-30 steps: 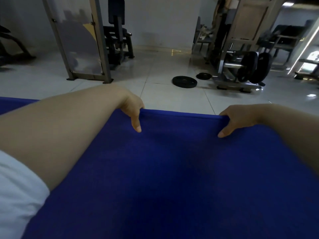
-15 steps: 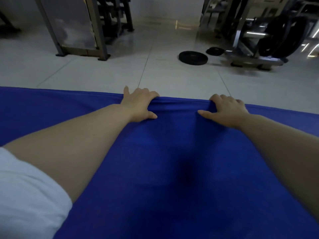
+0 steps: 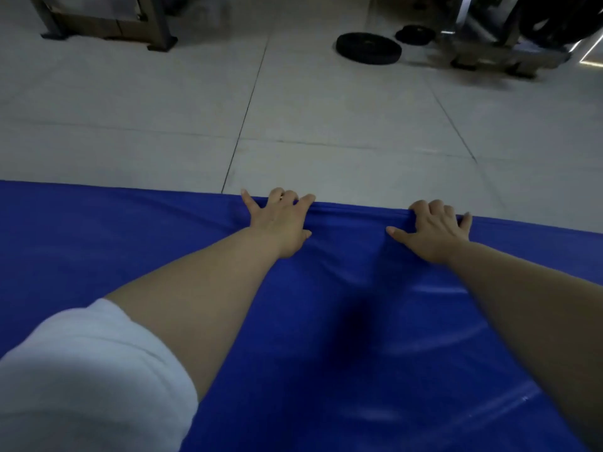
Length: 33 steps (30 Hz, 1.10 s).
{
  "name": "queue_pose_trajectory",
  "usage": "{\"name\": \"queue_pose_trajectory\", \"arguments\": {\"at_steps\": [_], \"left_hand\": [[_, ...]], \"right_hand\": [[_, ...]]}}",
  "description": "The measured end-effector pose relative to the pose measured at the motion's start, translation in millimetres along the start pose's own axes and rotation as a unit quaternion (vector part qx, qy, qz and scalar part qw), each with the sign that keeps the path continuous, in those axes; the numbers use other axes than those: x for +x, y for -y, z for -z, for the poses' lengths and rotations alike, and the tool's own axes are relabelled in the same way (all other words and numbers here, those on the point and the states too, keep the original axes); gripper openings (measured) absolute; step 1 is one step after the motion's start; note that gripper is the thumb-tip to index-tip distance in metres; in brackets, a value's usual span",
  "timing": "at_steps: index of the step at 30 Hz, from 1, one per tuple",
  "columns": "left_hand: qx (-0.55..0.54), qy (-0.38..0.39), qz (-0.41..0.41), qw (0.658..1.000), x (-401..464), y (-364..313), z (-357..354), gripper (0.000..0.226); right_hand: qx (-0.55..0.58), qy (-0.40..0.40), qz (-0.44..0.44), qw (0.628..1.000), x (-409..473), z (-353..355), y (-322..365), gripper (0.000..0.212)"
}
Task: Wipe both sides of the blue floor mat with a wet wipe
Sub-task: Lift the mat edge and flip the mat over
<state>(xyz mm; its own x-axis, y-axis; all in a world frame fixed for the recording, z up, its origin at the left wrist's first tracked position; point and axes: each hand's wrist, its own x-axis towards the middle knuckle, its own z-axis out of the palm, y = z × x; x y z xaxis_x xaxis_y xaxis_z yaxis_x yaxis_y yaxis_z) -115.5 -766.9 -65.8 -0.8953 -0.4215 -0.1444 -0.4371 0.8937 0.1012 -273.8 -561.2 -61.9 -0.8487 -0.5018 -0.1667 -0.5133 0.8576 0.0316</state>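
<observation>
- While both arms reached forward from the bottom of the frame, the blue floor mat (image 3: 342, 321) filled the lower half of the picture, its far edge running across the middle from left to right.
- The left hand (image 3: 280, 220) lay at that far edge, a little left of centre, with its fingers curled over the edge and its thumb on the top surface, gripping the mat.
- The right hand (image 3: 434, 230) sat just to the right of centre on the same edge, fingers hooked over it and thumb stretched out towards the left hand, likewise gripping the mat.
- Between the two hands the mat's edge was bunched into small folds.
- A white sleeve (image 3: 88, 380) covered the left upper arm in the lower left corner.
- Beyond the mat lay a pale tiled floor (image 3: 326, 119).
- Two black weight plates (image 3: 368, 48) rested flat on the floor in the upper right, next to blurred gym equipment (image 3: 509, 37).
- A metal frame (image 3: 107, 27) stood on the floor in the upper left.
</observation>
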Motion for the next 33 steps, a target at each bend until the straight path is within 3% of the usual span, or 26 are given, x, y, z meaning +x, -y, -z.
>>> {"name": "queue_pose_trajectory", "arguments": {"at_steps": [5, 12, 21, 30, 33], "left_hand": [[0.016, 0.045, 0.001, 0.999, 13.6, 11.4, -49.3, 0.066], [-0.043, 0.090, 0.112, 0.989, 1.3, 23.6, -130.5, 0.071], [-0.042, -0.012, 0.105, 0.994, -1.3, 30.5, -166.4, 0.066], [-0.125, -0.058, 0.074, 0.988, -23.4, 37.4, -157.2, 0.054], [-0.085, -0.042, 0.099, 0.991, -65.2, 39.5, -160.0, 0.054]], "right_hand": [[0.012, 0.003, -0.005, 1.000, 15.5, -59.4, 5.6, 0.064], [-0.024, 0.035, -0.012, 0.999, 44.1, -109.3, 11.8, 0.064], [0.068, -0.012, -0.015, 0.998, -54.3, -174.4, 72.3, 0.066], [0.068, -0.017, -0.020, 0.997, -49.5, -178.2, 75.3, 0.066], [0.059, -0.010, -0.024, 0.998, -48.6, -177.7, 74.0, 0.066]]}}
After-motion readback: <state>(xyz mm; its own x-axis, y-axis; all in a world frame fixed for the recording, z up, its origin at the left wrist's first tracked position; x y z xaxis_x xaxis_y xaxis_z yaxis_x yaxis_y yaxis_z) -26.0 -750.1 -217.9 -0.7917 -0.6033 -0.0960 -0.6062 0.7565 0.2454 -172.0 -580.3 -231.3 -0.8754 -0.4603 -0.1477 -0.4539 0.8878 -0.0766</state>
